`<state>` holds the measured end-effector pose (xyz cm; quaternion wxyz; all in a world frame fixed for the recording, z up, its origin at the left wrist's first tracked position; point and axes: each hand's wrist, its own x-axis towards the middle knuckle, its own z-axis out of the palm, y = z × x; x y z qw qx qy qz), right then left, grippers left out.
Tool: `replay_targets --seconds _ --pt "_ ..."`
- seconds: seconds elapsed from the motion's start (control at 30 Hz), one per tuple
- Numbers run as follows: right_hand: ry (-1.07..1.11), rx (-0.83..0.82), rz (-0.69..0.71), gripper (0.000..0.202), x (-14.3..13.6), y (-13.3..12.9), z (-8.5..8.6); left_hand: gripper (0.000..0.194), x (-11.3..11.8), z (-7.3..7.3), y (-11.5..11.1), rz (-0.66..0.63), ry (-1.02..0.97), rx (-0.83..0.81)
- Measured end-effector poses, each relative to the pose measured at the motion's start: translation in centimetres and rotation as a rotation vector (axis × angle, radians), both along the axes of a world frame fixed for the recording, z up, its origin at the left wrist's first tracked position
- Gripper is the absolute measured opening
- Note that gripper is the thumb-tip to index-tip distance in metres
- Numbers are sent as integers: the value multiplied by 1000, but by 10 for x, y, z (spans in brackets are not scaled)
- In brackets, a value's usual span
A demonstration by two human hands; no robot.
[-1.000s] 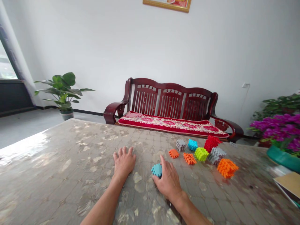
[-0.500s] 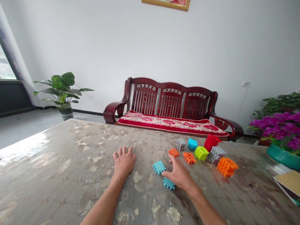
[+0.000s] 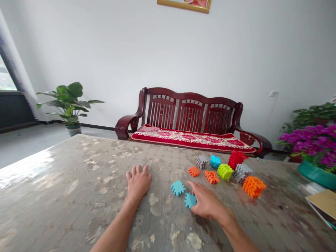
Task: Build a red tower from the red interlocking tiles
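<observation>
My left hand (image 3: 139, 181) lies palm down on the patterned table with its fingers spread, holding nothing. At the right, my right hand (image 3: 206, 199) is at the right edge of a light-blue notched piece (image 3: 190, 200), thumb and fingers apart around its side; whether it grips the piece is unclear. Just left of that lies another light-blue piece (image 3: 178, 188), flat and untouched. Beyond my right hand are a flat orange piece (image 3: 194, 171) and a low orange stack (image 3: 211, 176).
Farther right stand stacks in grey (image 3: 202, 162), blue (image 3: 215, 161), yellow-green (image 3: 225, 172), red (image 3: 237, 159) and orange (image 3: 254, 186). A teal flower pot (image 3: 317, 175) and a brown book (image 3: 324, 204) sit at the right. A wooden bench (image 3: 190, 113) stands behind the table (image 3: 78, 196).
My right hand has moved nearer to me and round to the right side of the nearer light-blue piece. That piece has shifted slightly up and right. My left hand has stayed in place.
</observation>
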<state>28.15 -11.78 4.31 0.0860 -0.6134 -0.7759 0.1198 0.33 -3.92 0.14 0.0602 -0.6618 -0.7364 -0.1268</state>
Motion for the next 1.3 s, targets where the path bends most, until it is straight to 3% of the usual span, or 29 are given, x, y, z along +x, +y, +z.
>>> replay_targets --seconds 0.17,0.47,0.73,1.07,1.3 --pt "50 71 -71 83 5 11 2 50 0 -2 1 -3 7 3" --pt "92 194 -118 82 8 28 -23 49 0 1 0 5 -18 -20" --pt "8 109 -112 75 1 23 -15 50 0 0 0 3 -10 -9" --pt "109 204 -161 72 6 30 -13 49 0 -1 0 2 5 11" --pt "313 236 28 74 -15 31 -5 49 0 -5 3 6 -19 0"
